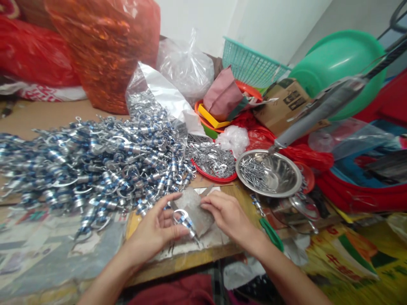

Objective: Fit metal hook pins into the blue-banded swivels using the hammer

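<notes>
My left hand (160, 224) curls around a small blue-and-silver metal fitting (185, 220) with a crescent-shaped hook and a thin end pointing toward me. Behind that piece lies a grey, rough-looking block (195, 203) on a pale sheet. At the block's right side, my right hand (224, 212) is closed with thumb and fingertips pressed together; what they pinch is too small or hidden to name. A thin dark strip (206, 190) shows just beyond its fingers. To the left spreads a big pile of similar fittings (104, 165).
A red tray (219, 179) of flat metal pieces and a steel bowl (294, 182) of pin-like parts stand behind my right hand. A grey-handled tool (318, 112) slants over the bowl. A green-handled item (271, 235) lies near my right forearm. Bags and baskets line the back.
</notes>
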`<state>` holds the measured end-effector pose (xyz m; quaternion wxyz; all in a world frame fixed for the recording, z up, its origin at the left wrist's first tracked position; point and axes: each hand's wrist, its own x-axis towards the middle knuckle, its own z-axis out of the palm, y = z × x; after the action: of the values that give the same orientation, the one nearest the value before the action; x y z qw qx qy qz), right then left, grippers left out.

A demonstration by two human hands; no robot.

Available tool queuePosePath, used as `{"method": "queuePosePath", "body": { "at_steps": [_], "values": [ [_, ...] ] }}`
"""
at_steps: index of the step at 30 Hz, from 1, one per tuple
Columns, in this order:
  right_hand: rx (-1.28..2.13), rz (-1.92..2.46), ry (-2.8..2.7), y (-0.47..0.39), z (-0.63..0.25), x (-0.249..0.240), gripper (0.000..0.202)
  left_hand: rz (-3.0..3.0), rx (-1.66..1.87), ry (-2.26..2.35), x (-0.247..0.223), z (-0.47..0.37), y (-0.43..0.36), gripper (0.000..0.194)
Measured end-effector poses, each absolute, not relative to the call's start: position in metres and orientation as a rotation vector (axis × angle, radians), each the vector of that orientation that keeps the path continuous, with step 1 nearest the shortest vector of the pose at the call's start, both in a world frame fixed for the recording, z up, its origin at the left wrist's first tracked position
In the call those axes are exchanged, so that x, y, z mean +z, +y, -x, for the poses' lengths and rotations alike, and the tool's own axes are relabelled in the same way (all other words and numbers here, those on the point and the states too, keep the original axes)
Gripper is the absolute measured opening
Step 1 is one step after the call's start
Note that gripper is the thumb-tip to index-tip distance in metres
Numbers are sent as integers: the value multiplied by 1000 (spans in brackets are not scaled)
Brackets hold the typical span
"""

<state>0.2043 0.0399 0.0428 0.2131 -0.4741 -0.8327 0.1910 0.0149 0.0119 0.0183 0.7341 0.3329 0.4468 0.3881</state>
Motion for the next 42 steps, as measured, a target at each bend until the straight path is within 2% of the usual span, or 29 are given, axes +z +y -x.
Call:
{"method": "queuePosePath", "body": {
  "at_steps": [5,9,15,20,23,27,29,34,36,39,42],
  "values": [
    [559,1159,-2540,24,-195,43,17,-761,852,980,14,-15,12,73],
    [672,1087,-2399,29,-181,37,15,-752,857,936,15,-15,12,73],
    [771,1264,-2148,29,-172,28,8,-759,863,927,12,-14,11,72],
    [847,1193,-2142,25,-170,28,14,-765,858,925,11,-14,10,71],
    [734,1222,-1994,24,-186,27,18,-751,844,958,17,-15,11,73],
    [430,1579,-1903,21,-234,12,22,-750,829,982,19,-16,12,75],
    [449,1722,-2076,18,-255,1,30,-759,832,984,19,-16,12,75],
    [484,1715,-2120,8,-263,3,18,-763,842,1007,20,-16,11,75],
    [429,1581,-2086,1,-257,19,23,-763,853,1010,21,-17,11,74],
    [368,1350,-2128,-16,-247,42,42,-763,855,1025,22,-18,10,75],
    [372,1283,-2264,-30,-241,49,53,-763,859,1033,21,-17,10,78]
  ]
}}
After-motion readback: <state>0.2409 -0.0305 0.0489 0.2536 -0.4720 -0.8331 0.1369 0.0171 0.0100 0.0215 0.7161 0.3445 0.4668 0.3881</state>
